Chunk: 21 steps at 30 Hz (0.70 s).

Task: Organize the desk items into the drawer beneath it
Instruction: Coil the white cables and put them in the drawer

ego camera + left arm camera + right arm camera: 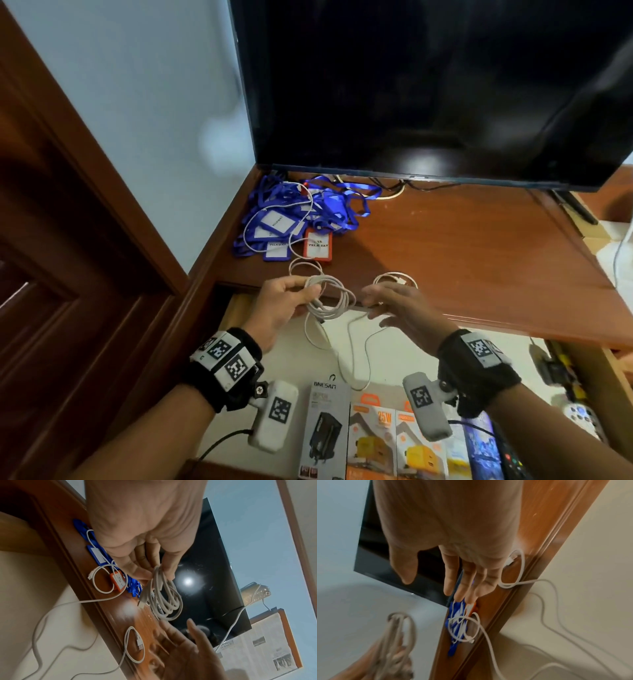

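Observation:
My left hand pinches a coiled grey-white cable just above the desk's front edge, over the open drawer. The right hand hovers beside the coil with straight fingers and holds nothing. A white cable loop lies on the desk edge, its tail trailing into the drawer. Another white cable curls next to a pile of blue lanyards and an orange badge holder.
A dark TV stands at the back of the desk. Inside the drawer's front lie a grey charger box, orange charger boxes and a remote. A brown door frame is to the left.

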{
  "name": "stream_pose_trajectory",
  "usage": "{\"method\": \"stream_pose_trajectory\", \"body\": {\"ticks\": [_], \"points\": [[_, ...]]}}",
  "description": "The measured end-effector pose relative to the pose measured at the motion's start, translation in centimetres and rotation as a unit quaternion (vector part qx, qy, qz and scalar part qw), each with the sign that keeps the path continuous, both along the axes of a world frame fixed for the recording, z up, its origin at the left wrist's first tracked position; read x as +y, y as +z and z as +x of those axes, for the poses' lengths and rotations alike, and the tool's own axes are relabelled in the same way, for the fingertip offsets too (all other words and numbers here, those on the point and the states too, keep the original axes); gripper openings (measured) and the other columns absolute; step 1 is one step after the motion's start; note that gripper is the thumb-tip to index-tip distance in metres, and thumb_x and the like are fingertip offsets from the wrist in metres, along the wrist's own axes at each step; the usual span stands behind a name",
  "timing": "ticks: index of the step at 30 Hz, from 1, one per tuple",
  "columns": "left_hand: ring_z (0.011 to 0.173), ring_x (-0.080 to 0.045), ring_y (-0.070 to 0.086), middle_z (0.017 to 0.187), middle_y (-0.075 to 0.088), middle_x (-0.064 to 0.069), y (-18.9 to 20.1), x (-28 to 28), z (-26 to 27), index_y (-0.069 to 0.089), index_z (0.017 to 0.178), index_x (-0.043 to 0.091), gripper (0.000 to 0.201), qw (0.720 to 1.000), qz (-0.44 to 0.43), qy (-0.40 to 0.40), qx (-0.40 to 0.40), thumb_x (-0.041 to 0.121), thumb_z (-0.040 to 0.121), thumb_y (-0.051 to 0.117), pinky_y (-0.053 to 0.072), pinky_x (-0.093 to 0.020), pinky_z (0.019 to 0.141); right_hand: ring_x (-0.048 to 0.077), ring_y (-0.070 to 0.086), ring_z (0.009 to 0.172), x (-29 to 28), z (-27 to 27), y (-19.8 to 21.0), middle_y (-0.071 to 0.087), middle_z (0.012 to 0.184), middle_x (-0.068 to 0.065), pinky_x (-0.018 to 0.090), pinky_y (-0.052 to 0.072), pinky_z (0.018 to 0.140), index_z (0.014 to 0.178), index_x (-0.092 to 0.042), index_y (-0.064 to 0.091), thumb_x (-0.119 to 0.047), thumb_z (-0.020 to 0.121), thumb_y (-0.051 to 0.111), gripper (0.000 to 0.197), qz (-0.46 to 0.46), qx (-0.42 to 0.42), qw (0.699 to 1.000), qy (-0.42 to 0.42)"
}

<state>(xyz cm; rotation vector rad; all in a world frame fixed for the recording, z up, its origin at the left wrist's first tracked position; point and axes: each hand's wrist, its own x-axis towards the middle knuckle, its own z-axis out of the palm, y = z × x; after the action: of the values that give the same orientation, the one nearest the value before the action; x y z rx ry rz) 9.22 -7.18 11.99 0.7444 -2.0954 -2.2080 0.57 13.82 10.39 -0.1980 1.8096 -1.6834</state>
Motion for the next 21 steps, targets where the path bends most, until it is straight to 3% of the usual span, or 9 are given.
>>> {"method": "stream_pose_trajectory", "body": {"ticks": [2,4,8,10,12,15,18,21], "points": [[0.083,-0.019,0.064,0.092,0.071,-0.013,0.0,0.3,0.0,0.071,0.106,0.008,0.019,1.000,0.028,-0.001,0.012,0.014,0.088,0.065,0.052,-0.036,0.086,0.024,0.060,0.079,-1.5,0.9,1.0,0.067,0.096,0.016,0.027,0.044,0.064,0.108,0.001,0.064,-0.029,0.088,0.063,0.035,-0.021,0.019,0.998,0.064],[0.086,-0.021,0.063,0.093,0.070,-0.012,0.0,0.6,-0.3,0.070,0.105,0.005,0.022,0.997,0.072,0.008,0.036,0.016,0.086,0.066,0.052,-0.036,0.088,0.024,0.060,0.073,-3.0,1.4,1.8,0.067,0.089,0.018,0.027,0.044,0.060,0.104,0.006,0.063,-0.023,0.088,0.063,0.032,-0.039,0.046,0.996,0.069],[0.084,-0.013,0.065,0.091,0.070,-0.006,0.2,1.3,-0.8,0.069,0.104,0.006,0.025,0.988,0.138,0.029,0.061,0.025,0.090,0.060,0.050,-0.021,0.074,0.027,0.055,0.066,-4.3,1.7,3.0,0.062,0.081,0.022,0.029,0.042,0.058,0.095,0.006,0.062,-0.009,0.091,0.057,0.017,-0.095,0.050,0.994,0.006],[0.079,-0.007,0.066,0.091,0.070,-0.004,0.5,1.4,-0.9,0.069,0.108,0.005,0.028,0.987,0.149,0.034,0.053,0.026,0.095,0.055,0.049,-0.016,0.066,0.029,0.055,0.070,-4.3,1.7,3.2,0.061,0.084,0.024,0.030,0.041,0.059,0.096,0.010,0.061,-0.011,0.092,0.056,0.022,-0.107,0.049,0.993,-0.007],[0.075,-0.009,0.062,0.088,0.070,-0.004,0.5,1.3,-1.1,0.070,0.104,0.006,0.023,0.990,0.134,0.032,0.039,0.022,0.095,0.055,0.045,-0.018,0.062,0.028,0.057,0.071,-4.0,1.7,3.2,0.063,0.084,0.026,0.032,0.041,0.060,0.098,0.012,0.062,-0.020,0.089,0.060,0.033,-0.105,0.067,0.992,-0.015],[0.070,-0.011,0.057,0.081,0.070,-0.003,0.4,1.0,-1.1,0.071,0.090,0.010,0.014,0.993,0.114,0.030,0.032,0.013,0.092,0.059,0.036,-0.023,0.062,0.033,0.056,0.071,-3.3,1.7,3.0,0.062,0.079,0.033,0.047,0.044,0.067,0.086,0.010,0.064,-0.032,0.080,0.066,0.043,-0.094,0.082,0.991,-0.057],[0.072,-0.012,0.058,0.080,0.071,-0.003,0.6,0.8,-1.2,0.071,0.086,0.012,0.014,0.994,0.101,0.021,0.030,0.013,0.093,0.058,0.037,-0.024,0.065,0.019,0.048,0.055,-2.2,1.5,2.8,0.056,0.062,0.016,0.032,0.039,0.057,0.076,0.014,0.059,-0.030,0.077,0.068,0.045,-0.081,0.106,0.986,-0.095],[0.072,-0.015,0.057,0.077,0.069,-0.005,0.7,0.7,-1.3,0.068,0.087,0.011,0.014,0.994,0.101,-0.005,0.038,0.013,0.094,0.056,0.038,-0.025,0.066,0.007,0.047,0.051,-1.3,1.5,3.0,0.059,0.061,0.012,0.020,0.039,0.054,0.072,0.015,0.058,-0.023,0.082,0.066,0.040,-0.067,0.155,0.982,-0.085]]}}
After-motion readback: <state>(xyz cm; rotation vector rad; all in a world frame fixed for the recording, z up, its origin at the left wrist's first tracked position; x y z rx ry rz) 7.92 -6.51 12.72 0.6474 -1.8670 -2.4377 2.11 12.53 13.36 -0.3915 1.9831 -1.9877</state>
